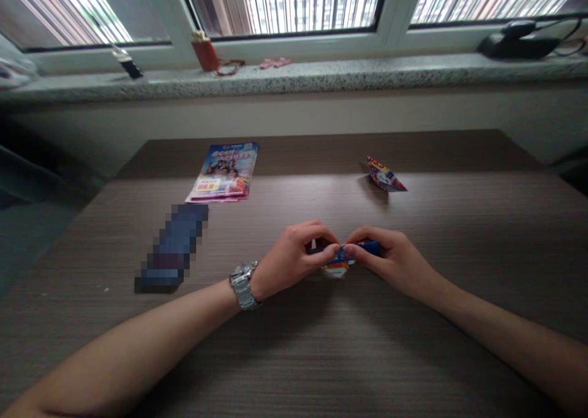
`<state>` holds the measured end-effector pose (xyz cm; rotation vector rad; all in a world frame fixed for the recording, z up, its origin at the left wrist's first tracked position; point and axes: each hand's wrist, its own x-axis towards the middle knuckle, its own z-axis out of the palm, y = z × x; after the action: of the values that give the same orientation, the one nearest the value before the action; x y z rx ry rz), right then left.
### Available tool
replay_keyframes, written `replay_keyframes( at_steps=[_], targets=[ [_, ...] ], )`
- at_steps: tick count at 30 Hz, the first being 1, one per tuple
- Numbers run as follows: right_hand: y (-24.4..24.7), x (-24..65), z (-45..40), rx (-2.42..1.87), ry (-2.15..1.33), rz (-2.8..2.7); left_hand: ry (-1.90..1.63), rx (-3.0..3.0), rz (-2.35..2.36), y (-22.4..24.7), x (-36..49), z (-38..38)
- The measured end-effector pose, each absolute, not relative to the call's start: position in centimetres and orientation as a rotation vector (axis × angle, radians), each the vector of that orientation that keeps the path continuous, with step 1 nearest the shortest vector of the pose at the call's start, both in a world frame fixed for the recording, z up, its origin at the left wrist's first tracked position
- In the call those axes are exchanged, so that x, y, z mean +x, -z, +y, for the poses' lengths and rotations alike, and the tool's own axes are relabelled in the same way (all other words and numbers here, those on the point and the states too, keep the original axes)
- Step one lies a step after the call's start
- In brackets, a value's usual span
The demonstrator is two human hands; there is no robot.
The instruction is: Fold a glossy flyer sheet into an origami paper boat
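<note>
Both hands meet over the middle of the table, pinching a small piece of folded printed paper [337,270] in blue, orange and white. On its left side, my left hand [301,253], with a metal watch on the wrist, has thumb and fingers closed on the paper. My right hand [388,251] grips the blue right part between thumb and fingers. Part of the paper is hidden behind the fingers. Farther back to the right rests a folded paper piece [384,176] with pointed ends, printed in red, yellow and blue.
A stack of printed flyers [225,173] lies at the back left of the wooden table [294,357]. Nearer sits a dark, pixelated flat object [174,246]. Along the stone windowsill [321,78] are a red container [204,52], small pink items [274,62] and a black device [519,41] with cables.
</note>
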<state>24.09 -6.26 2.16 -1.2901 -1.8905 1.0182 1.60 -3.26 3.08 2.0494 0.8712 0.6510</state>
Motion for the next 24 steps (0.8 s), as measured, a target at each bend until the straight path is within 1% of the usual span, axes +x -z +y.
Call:
replay_keyframes(
  at_steps=[15, 24],
  targets=[
    [-2.3, 24.3, -6.3, -1.256, -1.074, -1.873, -0.64, 2.054, 0.84, -3.4, 1.5, -3.3],
    [-1.7, 25.5, -5.7, -1.42, -1.095, -1.776, -0.64, 2.095, 0.826, -3.3, 1.3, -2.7]
  ],
)
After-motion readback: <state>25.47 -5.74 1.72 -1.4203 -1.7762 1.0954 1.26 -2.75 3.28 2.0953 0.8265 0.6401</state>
